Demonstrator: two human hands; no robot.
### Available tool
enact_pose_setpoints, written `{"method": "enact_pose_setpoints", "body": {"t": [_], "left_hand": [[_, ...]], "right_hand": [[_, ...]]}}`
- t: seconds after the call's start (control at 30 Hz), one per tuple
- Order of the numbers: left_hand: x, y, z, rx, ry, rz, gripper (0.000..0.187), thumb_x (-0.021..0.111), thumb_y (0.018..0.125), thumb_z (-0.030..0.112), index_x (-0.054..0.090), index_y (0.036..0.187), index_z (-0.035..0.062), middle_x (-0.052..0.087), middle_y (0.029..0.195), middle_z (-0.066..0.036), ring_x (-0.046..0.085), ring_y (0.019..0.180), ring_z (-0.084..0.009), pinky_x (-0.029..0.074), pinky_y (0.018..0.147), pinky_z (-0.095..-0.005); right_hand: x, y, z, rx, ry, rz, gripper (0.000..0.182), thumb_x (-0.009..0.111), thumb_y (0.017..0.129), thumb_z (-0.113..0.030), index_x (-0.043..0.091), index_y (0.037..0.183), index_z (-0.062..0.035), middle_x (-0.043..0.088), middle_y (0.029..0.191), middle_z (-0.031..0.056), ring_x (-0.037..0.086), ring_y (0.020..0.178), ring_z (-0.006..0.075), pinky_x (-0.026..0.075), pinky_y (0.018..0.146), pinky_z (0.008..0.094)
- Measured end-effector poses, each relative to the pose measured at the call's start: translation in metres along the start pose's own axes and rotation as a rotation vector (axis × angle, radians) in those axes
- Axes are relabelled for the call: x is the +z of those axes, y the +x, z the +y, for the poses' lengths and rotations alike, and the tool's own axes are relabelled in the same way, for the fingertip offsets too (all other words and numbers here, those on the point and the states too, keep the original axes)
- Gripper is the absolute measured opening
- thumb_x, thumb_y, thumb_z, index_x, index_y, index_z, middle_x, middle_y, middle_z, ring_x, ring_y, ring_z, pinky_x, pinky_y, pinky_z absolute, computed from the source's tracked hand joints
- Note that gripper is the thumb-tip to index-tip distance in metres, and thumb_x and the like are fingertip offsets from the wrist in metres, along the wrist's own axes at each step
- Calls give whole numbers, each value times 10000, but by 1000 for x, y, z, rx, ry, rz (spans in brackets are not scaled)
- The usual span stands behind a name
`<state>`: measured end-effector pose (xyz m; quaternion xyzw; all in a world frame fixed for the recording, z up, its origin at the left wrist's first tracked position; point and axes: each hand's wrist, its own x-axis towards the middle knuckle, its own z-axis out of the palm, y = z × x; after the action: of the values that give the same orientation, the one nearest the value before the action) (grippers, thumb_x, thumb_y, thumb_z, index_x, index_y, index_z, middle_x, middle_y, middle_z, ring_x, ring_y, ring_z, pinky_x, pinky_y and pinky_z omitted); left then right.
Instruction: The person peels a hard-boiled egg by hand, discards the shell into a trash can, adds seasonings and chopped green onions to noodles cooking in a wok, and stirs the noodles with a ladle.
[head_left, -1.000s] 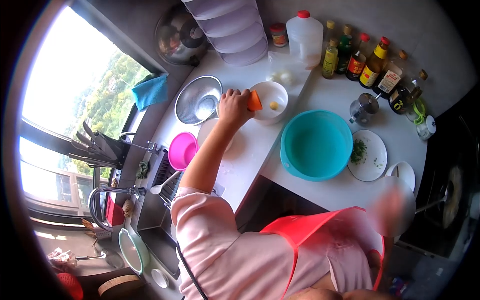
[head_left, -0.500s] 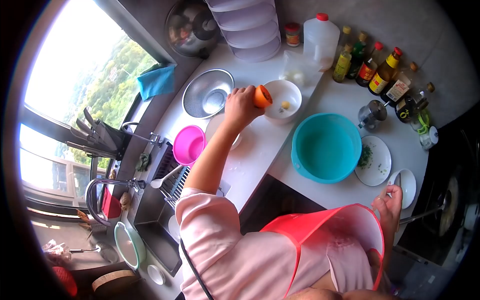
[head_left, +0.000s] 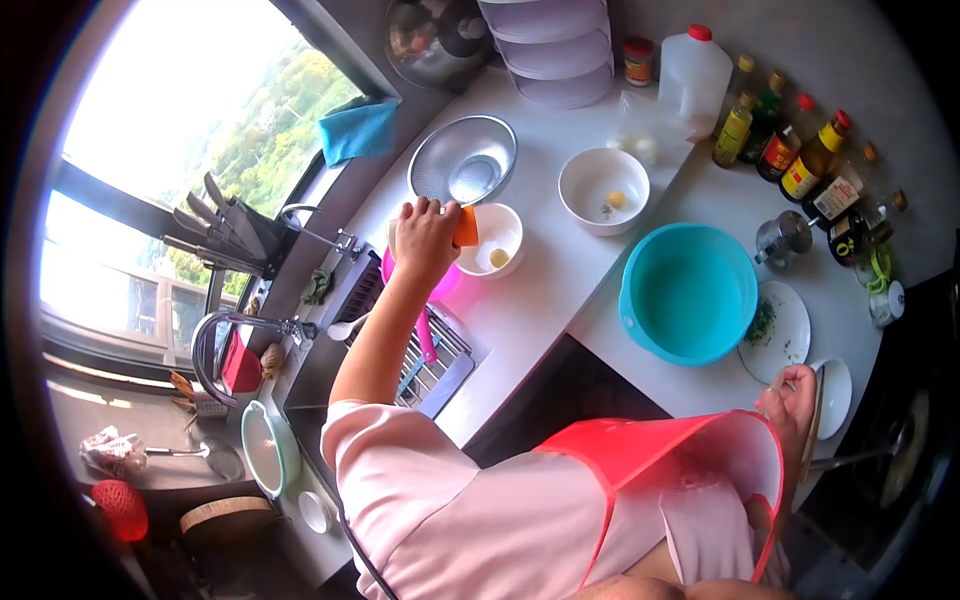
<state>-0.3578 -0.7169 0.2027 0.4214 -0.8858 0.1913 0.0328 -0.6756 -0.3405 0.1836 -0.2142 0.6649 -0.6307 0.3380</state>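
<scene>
My left hand (head_left: 427,240) is closed around a small orange container (head_left: 466,228), tilted over the rim of a white bowl (head_left: 510,222) with a pale yellow lump inside. Just beyond is a second white bowl (head_left: 575,190), holding a yellow lump and some dark specks. Beneath my left forearm, partly hidden, is a pink basin (head_left: 446,284). My right hand (head_left: 788,398), fingers curled, grips wooden chopsticks (head_left: 814,430) beside a small white bowl (head_left: 836,400). Near it lies a white plate (head_left: 795,315) with chopped green herbs.
A teal basin (head_left: 690,290) sits between my hands. Several sauce bottles (head_left: 800,178) and a metal pot (head_left: 783,238) line the right wall. At the back are a metal strainer (head_left: 464,160) and a white jug (head_left: 692,78). The sink and faucet (head_left: 205,345) are left.
My left hand has moved with the orange container from the farther white bowl to the nearer one beside the pink basin. My right hand stays by the small bowl with the chopsticks.
</scene>
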Motion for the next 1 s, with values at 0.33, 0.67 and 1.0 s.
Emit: {"method": "enact_pose_setpoints", "body": {"t": [0.33,0.67,1.0], "left_hand": [[-5,-8,-6,-53,-7,84,348,676,605,195,563,928,131,576,832,-62,524,924,-229,336,861,-373],[0,14,17,-12,-20,-51,427,708,555,206,579,957,140,589,857,-61,530,934,-236,343,868,-388],[39,109,112,103,-401,147,389,700,565,204,563,919,121,598,841,-67,540,902,-256,362,805,-374]], "right_hand": [[5,7,-9,-23,-32,-37,402,639,711,-131,376,1003,-45,445,724,32,445,593,90,373,554,220],[-2,10,-6,-29,-86,-29,355,552,705,-86,379,1012,-35,457,714,57,454,624,111,394,583,250],[9,28,-11,-127,-95,-92,473,683,680,-52,396,1056,-43,457,872,40,466,653,53,400,573,192]]}}
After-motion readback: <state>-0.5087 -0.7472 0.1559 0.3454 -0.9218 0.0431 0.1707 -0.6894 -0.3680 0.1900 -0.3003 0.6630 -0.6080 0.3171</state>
